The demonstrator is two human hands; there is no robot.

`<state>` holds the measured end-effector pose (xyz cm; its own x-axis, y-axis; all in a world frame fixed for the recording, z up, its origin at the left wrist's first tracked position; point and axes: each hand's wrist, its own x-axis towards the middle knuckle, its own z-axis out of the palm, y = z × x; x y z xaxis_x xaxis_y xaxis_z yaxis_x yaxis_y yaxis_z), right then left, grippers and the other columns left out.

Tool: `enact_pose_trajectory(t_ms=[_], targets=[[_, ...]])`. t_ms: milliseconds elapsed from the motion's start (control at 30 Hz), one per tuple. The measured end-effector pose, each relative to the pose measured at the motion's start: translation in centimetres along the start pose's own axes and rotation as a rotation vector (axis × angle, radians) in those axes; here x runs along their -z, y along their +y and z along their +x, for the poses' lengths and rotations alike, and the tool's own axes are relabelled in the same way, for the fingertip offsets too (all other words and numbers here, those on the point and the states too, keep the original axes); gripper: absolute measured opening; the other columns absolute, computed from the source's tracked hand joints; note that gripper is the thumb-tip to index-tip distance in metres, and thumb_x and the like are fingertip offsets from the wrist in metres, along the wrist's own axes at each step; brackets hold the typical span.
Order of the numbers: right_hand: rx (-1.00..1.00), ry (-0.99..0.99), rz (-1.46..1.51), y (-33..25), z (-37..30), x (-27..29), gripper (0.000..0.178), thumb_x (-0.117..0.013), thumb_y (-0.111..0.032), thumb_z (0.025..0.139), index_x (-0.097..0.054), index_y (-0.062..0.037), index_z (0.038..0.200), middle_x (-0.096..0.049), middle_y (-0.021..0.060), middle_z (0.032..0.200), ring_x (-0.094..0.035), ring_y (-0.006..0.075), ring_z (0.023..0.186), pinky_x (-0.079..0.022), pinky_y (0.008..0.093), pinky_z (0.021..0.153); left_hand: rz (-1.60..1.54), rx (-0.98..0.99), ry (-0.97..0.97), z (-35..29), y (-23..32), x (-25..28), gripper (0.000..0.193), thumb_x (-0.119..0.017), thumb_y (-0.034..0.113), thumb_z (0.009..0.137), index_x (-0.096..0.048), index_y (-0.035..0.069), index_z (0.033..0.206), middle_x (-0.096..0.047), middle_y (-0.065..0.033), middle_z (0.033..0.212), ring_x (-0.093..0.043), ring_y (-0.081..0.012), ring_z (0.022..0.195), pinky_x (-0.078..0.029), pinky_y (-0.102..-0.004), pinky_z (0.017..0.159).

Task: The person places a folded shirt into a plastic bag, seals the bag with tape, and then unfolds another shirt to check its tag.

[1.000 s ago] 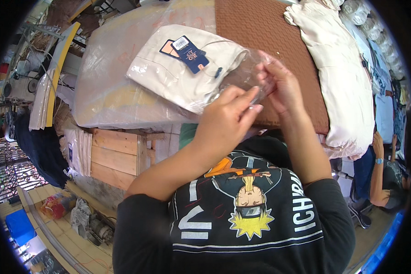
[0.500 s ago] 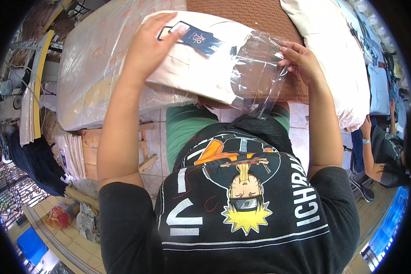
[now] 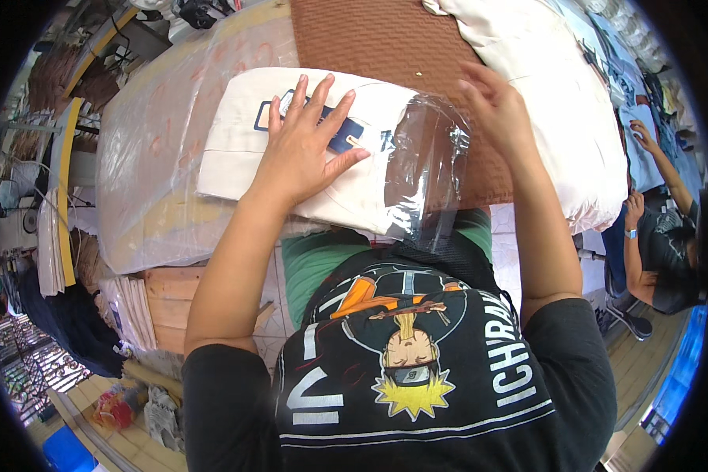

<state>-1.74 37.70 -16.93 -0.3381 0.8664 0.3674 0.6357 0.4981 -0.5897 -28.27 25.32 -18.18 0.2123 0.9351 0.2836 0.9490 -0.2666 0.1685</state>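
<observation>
A folded cream garment [image 3: 236, 169] lies on the table in front of me, inside a clear plastic bag [image 3: 425, 157] whose loose end spreads to the right. My left hand [image 3: 307, 145] rests flat on it, fingers spread, partly covering its dark blue hang tags [image 3: 344, 135]. Just beyond the bag's loose end, my right hand [image 3: 495, 110] is raised over the brown textured cloth [image 3: 385, 47]. Its fingers are loosely bent and apart, and I see nothing in them.
A large plastic-wrapped stack [image 3: 157, 157] stands on the left. To the right lies a pile of cream cloth [image 3: 558, 118], with blue folded clothes [image 3: 645, 157] beyond it. Another person [image 3: 661, 252] works at the far right. A wooden bench [image 3: 169, 295] sits low on the left.
My right hand has let go of the bag's end and moved up. My left hand has flattened onto the garment, covering more of the tags. The garment appears lower and slightly further left.
</observation>
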Motion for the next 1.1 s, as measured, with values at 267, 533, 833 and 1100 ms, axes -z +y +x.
enact_pose_trajectory(t_ms=[267,533,833,1100], targets=[[0.381,-0.39,-0.28,-6.0,-3.5,-7.4,0.055,-0.052,-0.036,0.088,-0.041,-0.0086,0.134,-0.033,0.0173,0.142,-0.025,0.0355,0.135,-0.021,0.0529,0.107,-0.183,0.095,0.118,0.7,-4.4,0.1,0.052,-0.064,0.034,0.082,-0.051,0.016,0.128,-0.038,-0.0117,0.141,-0.03,-0.0297,0.133,-0.022,-0.049,0.107],[0.396,-0.415,-0.313,-6.6,-3.3,-7.4,0.055,-0.053,-0.034,0.088,-0.04,-0.0115,0.136,-0.029,0.0147,0.145,-0.023,0.0341,0.136,-0.017,0.0496,0.109,-0.852,1.077,-0.234,4.4,-16.5,2.5,0.047,-0.065,0.043,0.081,-0.065,0.0,0.101,-0.067,-0.015,0.092,-0.065,-0.0249,0.084,-0.048,-0.0361,0.077],[0.374,-0.47,-0.348,-6.8,-3.5,-7.4,0.058,-0.052,-0.034,0.089,-0.035,-0.012,0.139,-0.026,0.0139,0.147,-0.02,0.0321,0.137,-0.015,0.0496,0.11,-1.416,0.973,-0.154,3.2,-18.4,0.3,0.039,-0.068,0.024,0.082,-0.056,0.0,0.111,-0.064,-0.0117,0.101,-0.064,-0.0191,0.085,-0.053,-0.0339,0.077],[0.384,-0.471,-0.36,-6.7,-3.5,-7.4,0.058,-0.051,-0.035,0.089,-0.035,-0.0124,0.14,-0.026,0.013,0.147,-0.02,0.0308,0.138,-0.014,0.0496,0.11,-1.599,1.031,-0.06,3.9,-18.0,1.2,0.028,-0.065,0.021,0.083,-0.059,0.001,0.103,-0.064,-0.0109,0.097,-0.064,-0.0193,0.082,-0.053,-0.0335,0.074]])
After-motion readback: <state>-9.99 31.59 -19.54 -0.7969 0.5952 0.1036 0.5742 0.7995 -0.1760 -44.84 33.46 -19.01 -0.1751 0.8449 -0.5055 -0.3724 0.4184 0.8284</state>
